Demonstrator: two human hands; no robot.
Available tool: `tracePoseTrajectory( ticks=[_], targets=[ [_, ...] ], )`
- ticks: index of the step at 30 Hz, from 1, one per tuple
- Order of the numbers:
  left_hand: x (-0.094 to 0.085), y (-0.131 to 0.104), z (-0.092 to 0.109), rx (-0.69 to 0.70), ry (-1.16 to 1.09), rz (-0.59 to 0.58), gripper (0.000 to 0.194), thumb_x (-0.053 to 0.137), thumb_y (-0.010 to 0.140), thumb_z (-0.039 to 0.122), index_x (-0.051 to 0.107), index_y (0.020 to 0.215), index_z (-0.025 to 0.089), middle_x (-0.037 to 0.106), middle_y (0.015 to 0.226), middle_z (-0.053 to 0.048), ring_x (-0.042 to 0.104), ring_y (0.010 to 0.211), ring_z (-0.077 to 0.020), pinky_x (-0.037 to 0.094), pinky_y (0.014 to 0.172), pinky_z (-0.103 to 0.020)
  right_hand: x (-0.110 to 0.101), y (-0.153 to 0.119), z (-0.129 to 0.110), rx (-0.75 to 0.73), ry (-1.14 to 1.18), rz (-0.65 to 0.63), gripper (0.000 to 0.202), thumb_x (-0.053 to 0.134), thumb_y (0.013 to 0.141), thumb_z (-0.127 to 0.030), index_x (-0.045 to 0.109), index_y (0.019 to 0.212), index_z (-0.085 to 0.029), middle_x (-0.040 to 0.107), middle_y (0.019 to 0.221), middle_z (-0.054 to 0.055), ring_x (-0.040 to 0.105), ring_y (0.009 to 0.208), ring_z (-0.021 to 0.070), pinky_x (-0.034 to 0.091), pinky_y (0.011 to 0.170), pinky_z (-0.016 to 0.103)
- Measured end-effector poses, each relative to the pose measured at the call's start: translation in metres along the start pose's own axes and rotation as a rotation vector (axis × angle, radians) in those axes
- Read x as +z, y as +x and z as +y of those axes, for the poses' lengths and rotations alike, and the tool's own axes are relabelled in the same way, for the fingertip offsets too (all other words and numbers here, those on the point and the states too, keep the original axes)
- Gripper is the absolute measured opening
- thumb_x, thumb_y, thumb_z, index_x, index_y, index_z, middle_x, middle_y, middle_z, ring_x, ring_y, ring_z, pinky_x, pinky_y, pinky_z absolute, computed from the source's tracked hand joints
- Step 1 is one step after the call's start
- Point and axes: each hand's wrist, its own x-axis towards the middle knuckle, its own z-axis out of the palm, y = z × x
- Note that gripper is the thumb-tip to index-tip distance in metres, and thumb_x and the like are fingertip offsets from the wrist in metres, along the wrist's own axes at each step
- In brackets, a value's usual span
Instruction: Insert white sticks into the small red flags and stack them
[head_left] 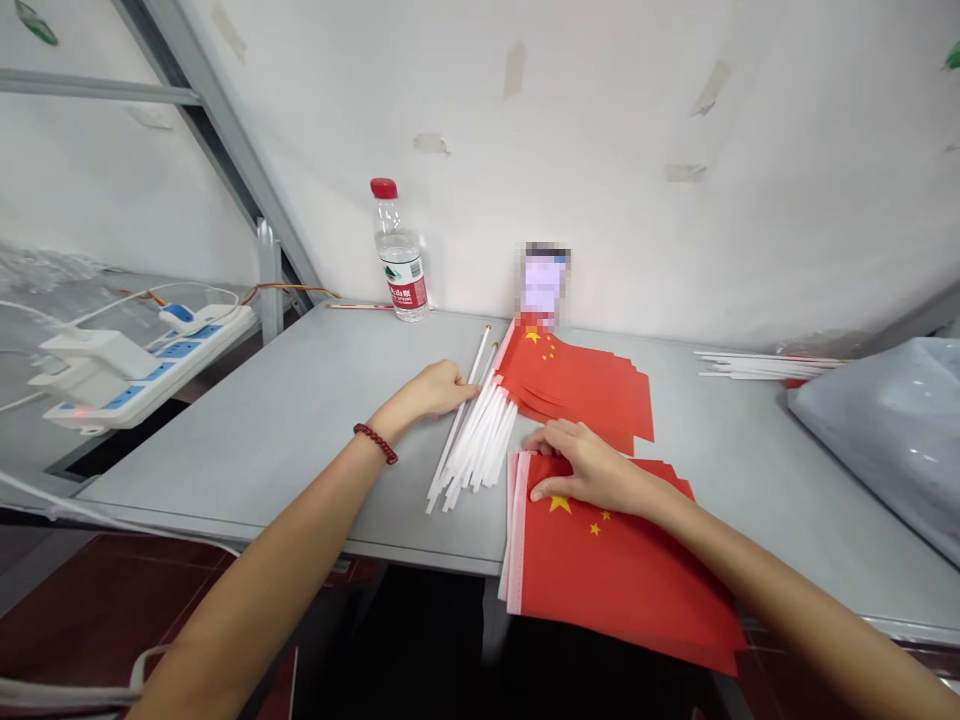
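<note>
My left hand (441, 390) has its fingers pinched around a thin white stick (447, 455) with a gold tip, at the edge of a bundle of white sticks (481, 440). Red flags with yellow stars (592, 385) are fixed to that bundle and fan out to the right. My right hand (589, 465) grips the upper left part of a stack of loose red flags (622, 580), thumb on top and fingers curled at the upper edge. White sleeves run down the stack's left side, and its lower part overhangs the table's front edge.
A water bottle (403, 265) and a blurred phone-like screen (544, 285) stand by the wall. At left lies a power strip (161, 365) with cables. More white sticks (765, 365) and a grey plastic bag (892, 430) are on the grey table (300, 420) at right.
</note>
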Motion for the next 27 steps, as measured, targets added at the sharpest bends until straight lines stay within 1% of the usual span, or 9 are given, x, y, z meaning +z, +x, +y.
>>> tracePoseTrajectory(
  ticks=[4,8,13,15,18,20,22,24,27],
  targets=[
    [-0.004,0.000,0.000,0.026,-0.005,0.054,0.039,0.053,0.072,0.040,0.031,0.046,0.021,0.025,0.040,0.006,0.024,0.038,-0.0085,0.018,0.043,-0.026,-0.001,0.000,0.003,0.003,0.026,-0.012,0.047,0.069,0.072,-0.052,0.055,0.104,-0.022,0.053,0.097,0.005,0.051,0.094,0.0215,0.044,0.083,0.036],
    [-0.014,-0.001,-0.002,0.020,-0.024,0.160,0.043,0.054,0.074,0.039,0.025,0.047,0.021,0.019,0.045,0.006,0.020,0.042,-0.0080,0.017,0.046,-0.026,0.000,0.000,0.009,0.012,0.065,-0.009,0.043,0.071,0.071,-0.051,0.056,0.100,-0.022,0.053,0.098,0.005,0.051,0.093,0.0208,0.045,0.081,0.034],
    [-0.024,-0.008,0.001,-0.002,-0.103,0.282,0.038,0.050,0.079,0.042,0.040,0.050,0.019,0.026,0.043,0.006,0.028,0.041,-0.0087,0.024,0.046,-0.025,-0.001,0.002,0.011,0.050,0.112,-0.001,0.033,0.069,0.077,-0.038,0.056,0.102,-0.021,0.054,0.089,0.002,0.051,0.084,0.0174,0.045,0.074,0.030],
    [-0.025,-0.012,0.007,0.000,-0.226,0.343,0.036,0.050,0.080,0.043,0.045,0.054,0.019,0.030,0.044,0.006,0.031,0.040,-0.0083,0.026,0.044,-0.024,-0.002,0.002,0.010,0.064,0.130,0.005,0.027,0.068,0.078,-0.036,0.058,0.099,-0.021,0.053,0.085,0.001,0.050,0.079,0.0159,0.045,0.070,0.028],
    [-0.022,-0.020,0.019,0.035,-0.526,0.410,0.035,0.051,0.082,0.043,0.047,0.059,0.017,0.044,0.052,0.004,0.034,0.038,-0.0057,0.028,0.040,-0.022,-0.003,0.003,0.009,0.061,0.143,0.022,0.020,0.065,0.079,-0.038,0.058,0.079,-0.019,0.050,0.074,-0.001,0.046,0.069,0.0139,0.041,0.062,0.026],
    [-0.020,-0.025,0.026,0.083,-0.699,0.377,0.034,0.051,0.084,0.044,0.049,0.064,0.016,0.053,0.058,0.002,0.036,0.037,-0.0047,0.029,0.038,-0.021,-0.004,0.002,0.009,0.069,0.159,0.034,0.026,0.064,0.080,-0.040,0.053,0.069,-0.019,0.049,0.069,-0.002,0.044,0.065,0.0128,0.039,0.059,0.025],
    [-0.017,-0.029,0.031,0.116,-0.819,0.308,0.031,0.053,0.083,0.044,0.051,0.070,0.016,0.058,0.062,0.000,0.042,0.039,-0.0052,0.034,0.039,-0.020,-0.004,0.002,0.010,0.088,0.202,0.043,0.030,0.063,0.079,-0.042,0.052,0.066,-0.018,0.050,0.069,-0.002,0.044,0.062,0.0120,0.039,0.058,0.025],
    [-0.017,-0.030,0.032,0.137,-0.887,0.250,0.026,0.060,0.080,0.040,0.053,0.074,0.016,0.062,0.066,-0.002,0.050,0.044,-0.0064,0.040,0.043,-0.020,-0.006,0.001,0.010,0.106,0.255,0.042,0.029,0.063,0.080,-0.043,0.055,0.067,-0.018,0.054,0.069,-0.002,0.047,0.062,0.0118,0.040,0.058,0.025],
    [-0.018,-0.030,0.030,0.140,-0.932,0.213,0.019,0.067,0.076,0.030,0.058,0.077,0.013,0.067,0.073,-0.005,0.057,0.053,-0.0076,0.046,0.051,-0.020,-0.009,0.000,0.008,0.094,0.262,0.037,0.028,0.057,0.085,-0.041,0.061,0.070,-0.017,0.057,0.068,-0.001,0.049,0.061,0.0122,0.041,0.058,0.025]
  ],
)
